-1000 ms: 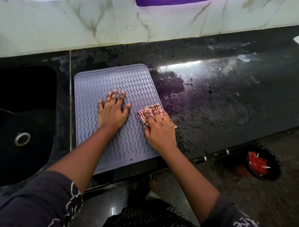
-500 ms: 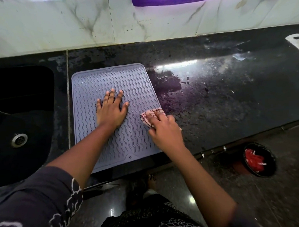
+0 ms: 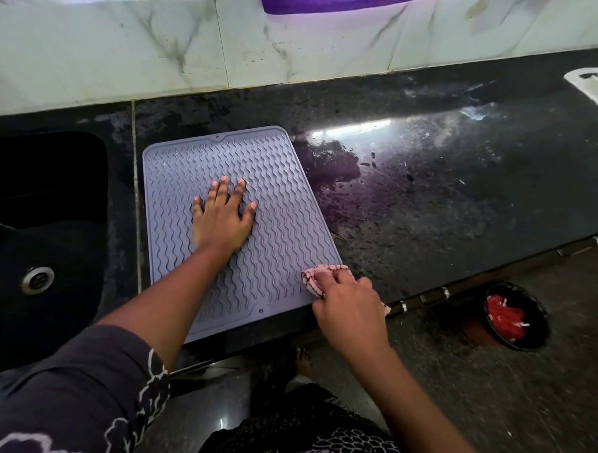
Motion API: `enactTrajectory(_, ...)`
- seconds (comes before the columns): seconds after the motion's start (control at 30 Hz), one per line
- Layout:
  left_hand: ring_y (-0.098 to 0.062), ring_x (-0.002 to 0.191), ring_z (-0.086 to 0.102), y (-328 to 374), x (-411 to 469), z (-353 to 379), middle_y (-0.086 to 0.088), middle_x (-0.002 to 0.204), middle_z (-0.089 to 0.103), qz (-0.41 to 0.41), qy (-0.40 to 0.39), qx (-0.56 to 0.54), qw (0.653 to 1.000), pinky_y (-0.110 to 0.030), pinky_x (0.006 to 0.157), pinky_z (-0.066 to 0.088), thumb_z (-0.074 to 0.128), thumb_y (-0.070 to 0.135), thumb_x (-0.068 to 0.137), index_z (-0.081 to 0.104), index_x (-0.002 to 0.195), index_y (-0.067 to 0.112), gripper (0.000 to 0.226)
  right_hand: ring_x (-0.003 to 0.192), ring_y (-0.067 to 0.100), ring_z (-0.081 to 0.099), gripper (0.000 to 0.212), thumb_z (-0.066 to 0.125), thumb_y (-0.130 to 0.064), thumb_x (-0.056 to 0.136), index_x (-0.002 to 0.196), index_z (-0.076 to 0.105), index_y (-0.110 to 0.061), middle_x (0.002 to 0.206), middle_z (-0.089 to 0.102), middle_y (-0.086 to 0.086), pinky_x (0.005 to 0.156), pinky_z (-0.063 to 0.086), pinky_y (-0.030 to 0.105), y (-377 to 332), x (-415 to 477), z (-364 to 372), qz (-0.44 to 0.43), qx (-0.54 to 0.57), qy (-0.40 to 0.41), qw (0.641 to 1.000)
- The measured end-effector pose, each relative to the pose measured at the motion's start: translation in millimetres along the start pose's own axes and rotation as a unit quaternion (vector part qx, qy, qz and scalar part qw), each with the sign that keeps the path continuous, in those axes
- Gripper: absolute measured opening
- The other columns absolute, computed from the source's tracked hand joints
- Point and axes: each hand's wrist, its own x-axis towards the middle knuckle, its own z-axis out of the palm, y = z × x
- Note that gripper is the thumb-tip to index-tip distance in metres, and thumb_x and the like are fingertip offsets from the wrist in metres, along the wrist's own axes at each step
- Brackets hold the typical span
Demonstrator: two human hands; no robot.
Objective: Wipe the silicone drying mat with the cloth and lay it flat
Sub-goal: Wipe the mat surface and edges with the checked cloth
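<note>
A grey silicone drying mat (image 3: 276,200) with wavy ridges lies flat on the black counter, just right of the sink. My left hand (image 3: 223,217) presses flat on the mat's middle, fingers spread. My right hand (image 3: 347,304) grips a bunched pink patterned cloth (image 3: 315,275) at the mat's near right corner, by the counter's front edge. Most of the cloth is hidden under that hand.
A black sink (image 3: 34,238) with a metal drain (image 3: 38,279) lies to the left. The black counter (image 3: 460,192) to the right is wet and speckled. A black bowl with red contents (image 3: 510,316) sits on the floor below. Marble tiles (image 3: 112,53) back the counter.
My right hand has dragged the cloth down the mat's right side from the middle to the near right corner. My left hand stays pressed on the mat.
</note>
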Motion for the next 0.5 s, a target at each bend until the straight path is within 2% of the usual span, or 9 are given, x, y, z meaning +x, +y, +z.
enactTrajectory(0.1, -0.023, 0.147, 0.006, -0.1, 0.4, 0.4, -0.005, 0.16, 0.012, 0.0, 0.0, 0.001, 1.0, -0.05, 0.116, 0.001, 0.02, 0.055, 0.096, 0.016, 0.15, 0.029, 0.06, 0.104, 0.029, 0.045, 0.045, 0.039, -0.028, 0.096, 0.139, 0.036, -0.014, 0.131, 0.045, 0.013, 0.081, 0.041, 0.037, -23.3, -12.8, 10.9, 0.001, -0.047, 0.009, 0.999)
enactTrajectory(0.3, -0.024, 0.147, 0.007, -1.1, 1.0, 1.6, -0.005, 0.16, 0.013, 0.001, 0.004, 0.002, 1.0, -0.05, 0.116, 0.002, 0.02, 0.056, 0.096, 0.017, 0.15, 0.029, 0.061, 0.106, 0.03, 0.044, 0.041, 0.041, -0.026, 0.094, 0.133, 0.044, -0.015, 0.126, 0.048, 0.011, 0.082, 0.041, 0.04, -33.7, -25.3, 20.4, -0.08, -0.005, 0.018, 0.997)
enactTrajectory(0.5, -0.024, 0.147, 0.006, -1.1, 1.7, 2.7, -0.005, 0.16, 0.012, 0.001, -0.002, 0.003, 1.0, -0.05, 0.116, 0.002, 0.02, 0.056, 0.096, 0.016, 0.15, 0.029, 0.061, 0.1, 0.029, 0.048, 0.042, 0.045, -0.031, 0.09, 0.13, 0.049, -0.02, 0.121, 0.053, 0.005, 0.078, 0.042, 0.037, 19.0, -18.3, 3.3, 0.029, -0.035, 0.011, 0.999)
